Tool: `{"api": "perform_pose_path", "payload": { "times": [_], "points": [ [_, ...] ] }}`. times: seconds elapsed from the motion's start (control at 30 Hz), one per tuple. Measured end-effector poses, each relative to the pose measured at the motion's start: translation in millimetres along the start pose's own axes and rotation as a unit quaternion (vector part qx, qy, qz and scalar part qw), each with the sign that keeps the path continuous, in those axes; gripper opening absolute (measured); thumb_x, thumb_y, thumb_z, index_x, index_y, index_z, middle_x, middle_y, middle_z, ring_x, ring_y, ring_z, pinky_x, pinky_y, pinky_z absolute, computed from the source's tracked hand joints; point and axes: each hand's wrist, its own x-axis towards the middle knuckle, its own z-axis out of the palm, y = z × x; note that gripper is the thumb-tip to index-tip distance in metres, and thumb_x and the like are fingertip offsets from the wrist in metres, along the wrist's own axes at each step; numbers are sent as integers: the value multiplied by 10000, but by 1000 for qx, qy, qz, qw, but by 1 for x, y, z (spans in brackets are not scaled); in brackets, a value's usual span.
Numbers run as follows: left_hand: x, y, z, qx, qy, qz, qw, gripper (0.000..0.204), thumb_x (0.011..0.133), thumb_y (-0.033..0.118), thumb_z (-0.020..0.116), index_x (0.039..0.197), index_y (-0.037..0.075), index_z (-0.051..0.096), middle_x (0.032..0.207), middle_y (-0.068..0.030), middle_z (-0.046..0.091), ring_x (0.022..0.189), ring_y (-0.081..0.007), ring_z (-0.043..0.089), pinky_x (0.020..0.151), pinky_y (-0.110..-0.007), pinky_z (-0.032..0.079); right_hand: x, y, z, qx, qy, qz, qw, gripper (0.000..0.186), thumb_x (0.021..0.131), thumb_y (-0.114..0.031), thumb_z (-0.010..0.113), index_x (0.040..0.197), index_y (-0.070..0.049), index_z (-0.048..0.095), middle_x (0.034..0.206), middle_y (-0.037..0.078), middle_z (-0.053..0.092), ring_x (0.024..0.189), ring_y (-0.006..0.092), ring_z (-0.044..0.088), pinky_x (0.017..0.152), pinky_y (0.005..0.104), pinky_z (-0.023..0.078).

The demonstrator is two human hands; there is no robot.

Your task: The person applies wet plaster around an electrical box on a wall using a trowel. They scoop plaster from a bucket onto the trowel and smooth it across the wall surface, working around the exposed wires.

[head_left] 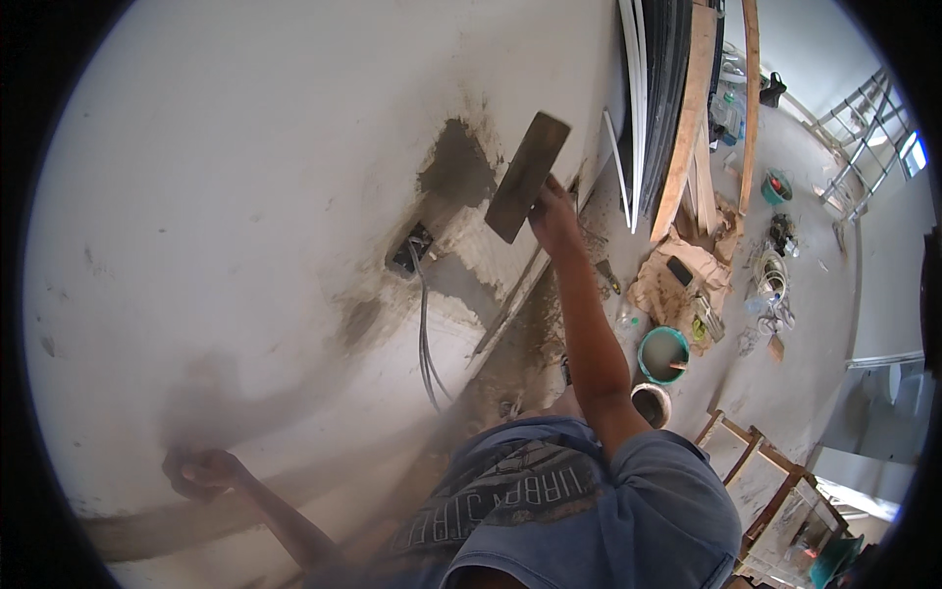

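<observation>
My right hand (555, 218) is closed round the back of a rectangular plastering trowel (528, 177), its long blade tilted in front of the white wall (245, 196). Left of the blade, a patch of damp grey plaster (459, 167) sits above an open electrical box (412, 247) set into the wall. Grey cables (424, 334) hang out of the box. More grey plaster (466, 285) with rough edges lies to its lower right. My left hand (203, 474) is at the lower left by the wall, slightly blurred, with its fingers curled and nothing visible in them.
Boards (687, 128) and white pipes (633, 118) lean at the wall's right end. A teal bucket (664, 355) of cloudy liquid stands beside a pale bucket (651, 403). Crumpled brown paper (677, 280) lies on the floor near a coiled cable (772, 278). A wooden frame (765, 471) stands lower right.
</observation>
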Motion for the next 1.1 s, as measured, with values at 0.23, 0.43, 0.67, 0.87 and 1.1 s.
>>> {"api": "perform_pose_path", "payload": {
  "times": [0.23,0.43,0.67,0.87,1.1],
  "points": [
    [1,3,0,71,-31,-29,997,439,1004,345,499,885,-43,666,815,-133,658,710,-224,616,646,-335,526,9,69,-43,-15,40,49,998,302,1002,-127,489,1276,0,503,1130,77,607,972,166,609,819,338,524],
    [-7,-7,-7,113,-44,-84,989,442,1010,341,489,839,-27,663,850,-126,667,779,-233,620,721,-362,525,17,99,-38,40,109,68,991,333,972,-95,502,1284,18,474,1105,101,605,973,208,611,782,367,512],
    [4,14,7,132,-46,20,990,450,1005,341,499,789,-23,651,854,-127,667,784,-236,615,718,-365,515,19,69,48,-80,165,-3,983,386,941,-188,606,1228,62,538,1101,139,604,1017,208,587,863,405,505],
    [8,24,10,57,-44,-15,997,438,1004,340,505,813,-28,644,825,-120,660,758,-221,593,685,-355,498,-21,7,163,-104,12,-51,993,410,928,-183,643,1248,51,542,1094,106,623,1002,166,585,828,326,497],
    [7,26,0,104,-51,-78,990,414,986,348,537,900,-36,667,877,-112,656,772,-205,599,691,-339,509,-31,-2,56,40,-8,61,997,391,971,-102,526,1337,15,456,1211,92,592,1031,192,608,868,360,509]
  ]
}}
